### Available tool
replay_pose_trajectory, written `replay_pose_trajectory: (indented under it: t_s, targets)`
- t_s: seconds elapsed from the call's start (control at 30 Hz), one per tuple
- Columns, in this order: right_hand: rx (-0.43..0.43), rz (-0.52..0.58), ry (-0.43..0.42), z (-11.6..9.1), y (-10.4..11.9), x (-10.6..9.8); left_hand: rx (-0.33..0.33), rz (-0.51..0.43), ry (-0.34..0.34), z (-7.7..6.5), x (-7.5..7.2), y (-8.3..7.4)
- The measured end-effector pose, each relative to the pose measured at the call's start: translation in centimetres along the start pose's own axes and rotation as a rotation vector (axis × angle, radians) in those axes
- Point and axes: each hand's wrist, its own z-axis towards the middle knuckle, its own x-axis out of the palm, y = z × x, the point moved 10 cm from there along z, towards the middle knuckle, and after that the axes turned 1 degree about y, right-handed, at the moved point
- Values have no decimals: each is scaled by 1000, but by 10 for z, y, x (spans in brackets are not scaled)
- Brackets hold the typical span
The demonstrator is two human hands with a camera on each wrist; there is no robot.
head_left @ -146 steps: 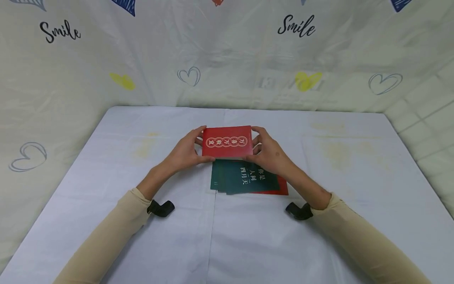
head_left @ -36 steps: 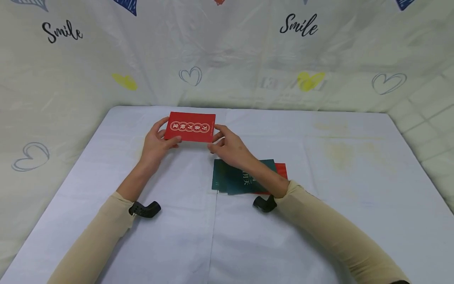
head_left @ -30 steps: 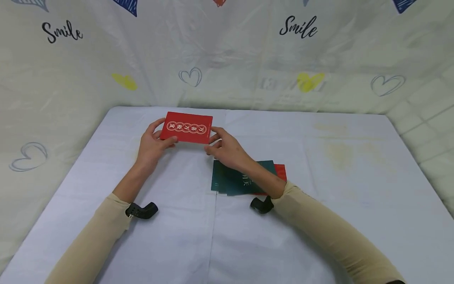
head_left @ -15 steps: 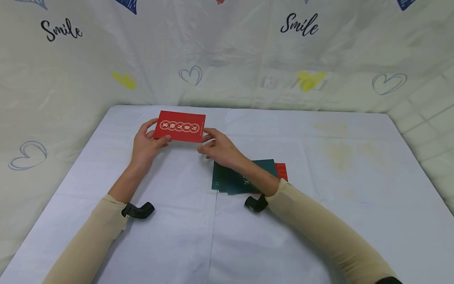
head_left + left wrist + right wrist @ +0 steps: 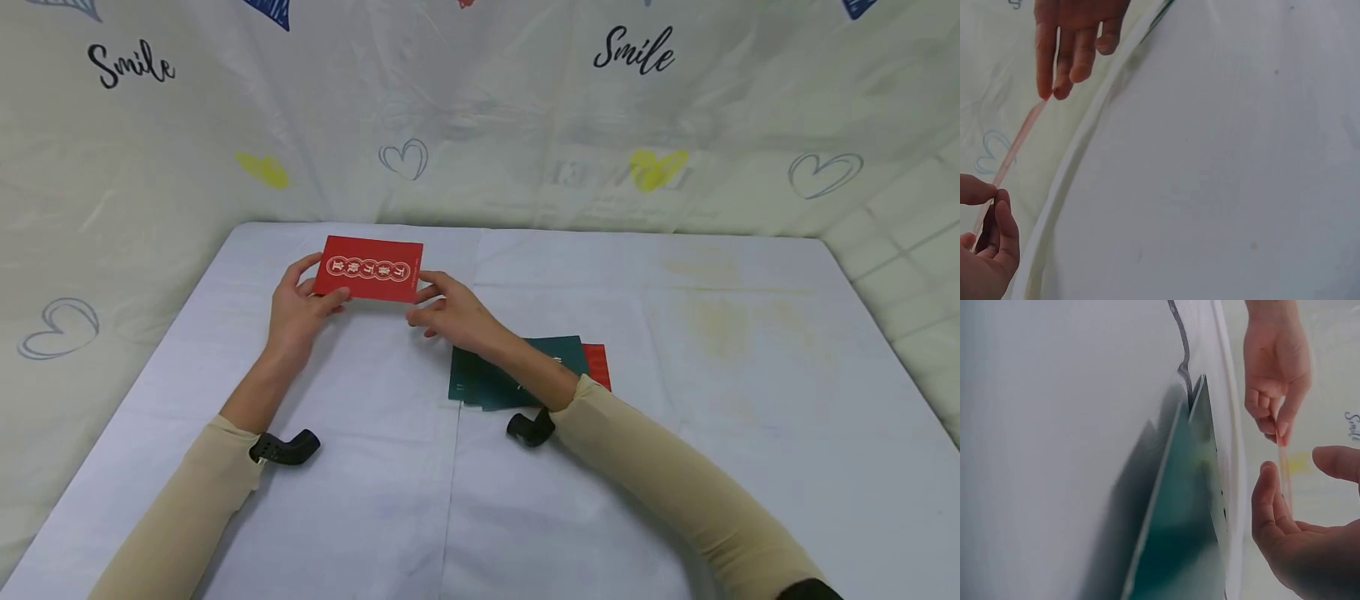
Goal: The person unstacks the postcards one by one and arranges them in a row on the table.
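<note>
A red card point(image 5: 367, 250) with a row of pale ringed characters is held up over the far left part of the table. My left hand point(image 5: 292, 312) pinches its left end, thumb on the near face and fingers behind, as the left wrist view also shows of that hand point(image 5: 988, 256). At the card's right end, the fingertips of my right hand point(image 5: 457, 315) touch the edge. In the right wrist view the right thumb point(image 5: 1335, 462) is spread away from the card point(image 5: 1284, 469), seen edge-on.
Several overlapping dark green cards point(image 5: 480, 379) lie on the white table point(image 5: 360, 525), partly under my right forearm. Another red card point(image 5: 597, 367) sticks out at their right side. A printed curtain point(image 5: 495, 100) hangs behind the table. Black wrist devices point(image 5: 285, 448) sit at both cuffs.
The red card has travelled left, from just behind the green cards to the far left of the table, both hands moving with it. My right thumb has come off the card.
</note>
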Motion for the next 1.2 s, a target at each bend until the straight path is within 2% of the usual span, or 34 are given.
replay_pose_trajectory:
  t_s: [0.23, 0.37, 0.6, 0.9, 1.2]
  targets:
    - [-4, 11, 23, 4, 4, 9, -14, -76, -8, -1, -8, 4]
    - [6, 29, 49, 6, 3, 17, -41, -46, -14, -2, -14, 8]
    - [11, 31, 80, 7, 4, 25, -78, 60, -48, 1, -24, 15]
    - [7, 30, 90, 10, 9, 28, -70, 79, -90, 2, -29, 14]
    - [32, 34, 101, 12, 7, 34, -64, 92, -94, -1, -34, 12]
